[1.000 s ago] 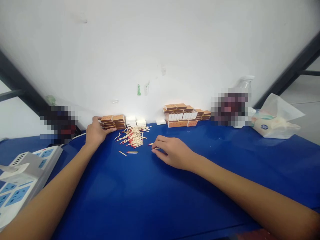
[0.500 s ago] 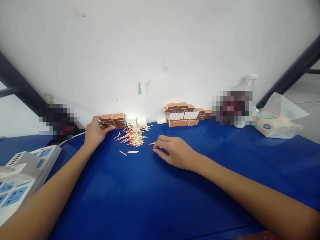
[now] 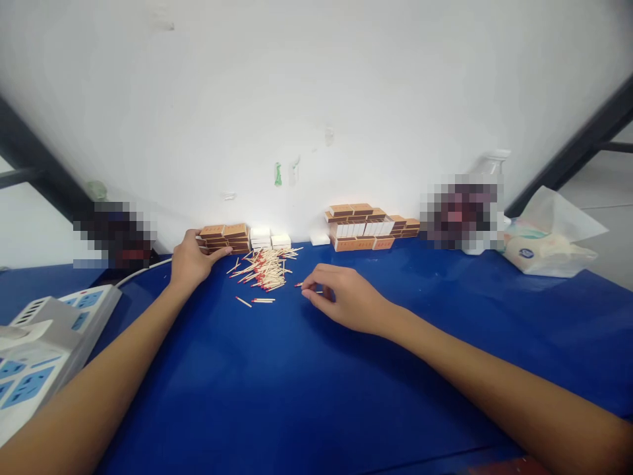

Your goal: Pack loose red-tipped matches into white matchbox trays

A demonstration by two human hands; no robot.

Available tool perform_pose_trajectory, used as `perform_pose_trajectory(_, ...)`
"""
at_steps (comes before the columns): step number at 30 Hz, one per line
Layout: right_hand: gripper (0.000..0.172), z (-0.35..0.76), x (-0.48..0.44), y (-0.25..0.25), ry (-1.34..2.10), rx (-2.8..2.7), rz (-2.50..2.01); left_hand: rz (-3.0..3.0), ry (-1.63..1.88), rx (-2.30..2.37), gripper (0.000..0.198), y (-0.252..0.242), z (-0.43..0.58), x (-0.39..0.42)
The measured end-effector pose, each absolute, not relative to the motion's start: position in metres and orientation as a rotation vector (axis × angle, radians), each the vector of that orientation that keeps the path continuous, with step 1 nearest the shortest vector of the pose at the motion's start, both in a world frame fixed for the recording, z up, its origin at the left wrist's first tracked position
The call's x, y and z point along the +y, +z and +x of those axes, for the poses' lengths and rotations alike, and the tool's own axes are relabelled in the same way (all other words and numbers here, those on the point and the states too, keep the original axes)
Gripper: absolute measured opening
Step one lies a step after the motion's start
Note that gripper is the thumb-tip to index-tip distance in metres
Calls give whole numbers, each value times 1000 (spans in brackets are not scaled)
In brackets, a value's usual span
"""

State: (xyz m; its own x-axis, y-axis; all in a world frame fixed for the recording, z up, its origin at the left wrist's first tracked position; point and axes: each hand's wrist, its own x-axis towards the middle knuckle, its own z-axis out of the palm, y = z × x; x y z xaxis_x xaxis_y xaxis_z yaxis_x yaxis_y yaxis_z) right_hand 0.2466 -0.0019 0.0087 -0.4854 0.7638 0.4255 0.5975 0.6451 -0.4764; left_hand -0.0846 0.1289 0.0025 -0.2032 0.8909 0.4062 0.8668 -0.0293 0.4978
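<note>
My left hand [image 3: 192,262] is at the left end of a low stack of brown matchboxes [image 3: 236,232] against the wall. Its thumb lies along the front and the other fingers curl round the side, partly hidden. To the right of a loose heap of red-tipped matches [image 3: 267,269], my right hand [image 3: 341,295] is low over the table with thumb and index finger pinched at a match [image 3: 298,285]. The match's red head shows left of the fingertips, its middle hidden by them. Three single matches [image 3: 263,301] lie in front of the heap.
White matchbox trays [image 3: 281,241] stand beside the brown stack. A larger matchbox stack [image 3: 363,243] is at the back right. A tissue pack [image 3: 556,260] sits far right, a power strip [image 3: 64,330] at left. The wall [image 3: 316,79] bounds the blue table [image 3: 237,382].
My right hand's fingers have shifted very slightly at the match. My left hand stays at the matchbox stack. The view has moved a little.
</note>
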Motion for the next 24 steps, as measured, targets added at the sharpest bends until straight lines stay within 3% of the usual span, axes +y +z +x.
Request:
perform_pose_trajectory(6, 21, 194, 31, 37, 774, -2131, -1138, 1940, 1075, 2130, 71, 2, -82, 128)
perform_pose_trajectory(14, 20, 126, 111, 43, 491, -2167, -1618, 1981, 1054, 2094, 65, 2, -83, 126)
perform_pose_trajectory(24, 33, 100, 128, 36, 311, -2171, -1764, 2011, 1063, 2064, 45, 0, -89, 128)
